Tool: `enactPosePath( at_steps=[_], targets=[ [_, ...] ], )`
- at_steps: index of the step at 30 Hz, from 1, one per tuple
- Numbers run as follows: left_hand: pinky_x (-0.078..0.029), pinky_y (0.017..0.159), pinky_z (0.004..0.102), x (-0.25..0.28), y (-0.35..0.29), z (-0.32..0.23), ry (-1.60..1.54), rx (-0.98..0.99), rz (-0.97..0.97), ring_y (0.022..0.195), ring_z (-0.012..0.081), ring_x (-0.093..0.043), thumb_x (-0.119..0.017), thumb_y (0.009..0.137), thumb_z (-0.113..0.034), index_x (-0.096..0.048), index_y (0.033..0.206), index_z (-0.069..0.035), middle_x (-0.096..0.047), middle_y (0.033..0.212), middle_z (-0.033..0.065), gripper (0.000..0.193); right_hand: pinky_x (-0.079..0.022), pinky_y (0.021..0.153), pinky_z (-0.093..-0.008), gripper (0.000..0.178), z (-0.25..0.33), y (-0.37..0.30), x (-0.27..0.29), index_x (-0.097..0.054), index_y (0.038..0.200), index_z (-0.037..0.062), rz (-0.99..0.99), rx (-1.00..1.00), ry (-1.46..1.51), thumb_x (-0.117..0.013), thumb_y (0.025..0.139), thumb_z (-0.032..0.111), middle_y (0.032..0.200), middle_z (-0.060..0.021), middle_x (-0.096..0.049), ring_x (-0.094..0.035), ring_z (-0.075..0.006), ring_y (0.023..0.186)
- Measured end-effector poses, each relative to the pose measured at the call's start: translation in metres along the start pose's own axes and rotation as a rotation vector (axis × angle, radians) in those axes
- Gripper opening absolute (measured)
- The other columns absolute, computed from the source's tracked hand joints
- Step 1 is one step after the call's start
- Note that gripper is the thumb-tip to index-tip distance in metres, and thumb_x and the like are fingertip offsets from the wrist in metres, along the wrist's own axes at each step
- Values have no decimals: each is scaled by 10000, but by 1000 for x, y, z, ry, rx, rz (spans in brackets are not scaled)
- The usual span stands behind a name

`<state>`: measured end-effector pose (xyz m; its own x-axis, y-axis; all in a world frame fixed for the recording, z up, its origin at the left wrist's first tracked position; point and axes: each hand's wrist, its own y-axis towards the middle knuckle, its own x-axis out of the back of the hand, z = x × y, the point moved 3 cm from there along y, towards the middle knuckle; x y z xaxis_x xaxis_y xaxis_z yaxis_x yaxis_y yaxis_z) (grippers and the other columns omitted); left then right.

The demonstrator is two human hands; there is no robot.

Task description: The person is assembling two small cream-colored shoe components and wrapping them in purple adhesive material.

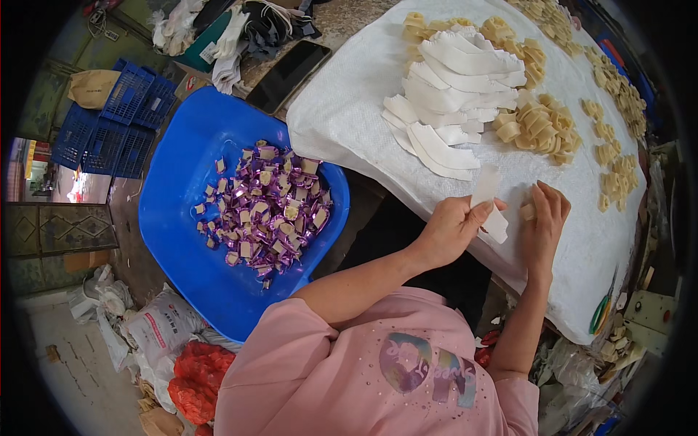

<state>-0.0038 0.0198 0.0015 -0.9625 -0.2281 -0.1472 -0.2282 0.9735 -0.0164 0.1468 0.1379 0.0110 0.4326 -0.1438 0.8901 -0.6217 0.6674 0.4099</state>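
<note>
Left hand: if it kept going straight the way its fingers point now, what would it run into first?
The left hand holds a white strip and points toward the right hand, which pinches a small tan piece. It would likely meet those first; depth is hard to judge.

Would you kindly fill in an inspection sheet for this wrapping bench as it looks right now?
Surface: white woven sheet covering the bench.
Job's things: white wrapper strip in the left hand; a small tan candy piece at the right hand; stack of white wrapper strips; heaps of tan candy pieces; purple-wrapped candies in a blue basin.
Clutter: dark phone, cloth scraps.
Grippers: left hand pinches the strip; right hand fingers the piece.
Cables: nothing seen.
Surroundings: blue crates, sacks, red mesh bag.
</note>
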Motion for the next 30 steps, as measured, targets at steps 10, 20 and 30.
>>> enactPosePath(
  at_steps=[10,20,30],
  targets=[
    [-293,454,179,1,-9,8,-190,99,45,500,28,-336,-389,991,-314,-628,1066,-44,-511,645,-36,368,-405,964,-391,347,2,-4,-2,-569,1104,10,16,-24,-71,-505,775,-80,1217,-125,-551,-469,-307,1164],
    [-367,524,208,-1,1,10,-85,88,63,564,38,-395,-384,991,-300,-629,1050,-48,-544,710,-21,355,-403,974,-341,326,-14,-10,0,-513,1193,41,-92,-414,640,-371,904,-10,1242,-120,-544,-503,-234,1159],
    [-426,825,285,-49,58,10,-49,-258,20,915,134,-527,-368,989,-338,-594,1083,-46,-582,1038,92,382,-451,834,-358,327,-25,-19,4,-566,1146,37,-83,-368,285,-483,835,-18,1041,-139,-528,-556,-283,970]
  ],
)
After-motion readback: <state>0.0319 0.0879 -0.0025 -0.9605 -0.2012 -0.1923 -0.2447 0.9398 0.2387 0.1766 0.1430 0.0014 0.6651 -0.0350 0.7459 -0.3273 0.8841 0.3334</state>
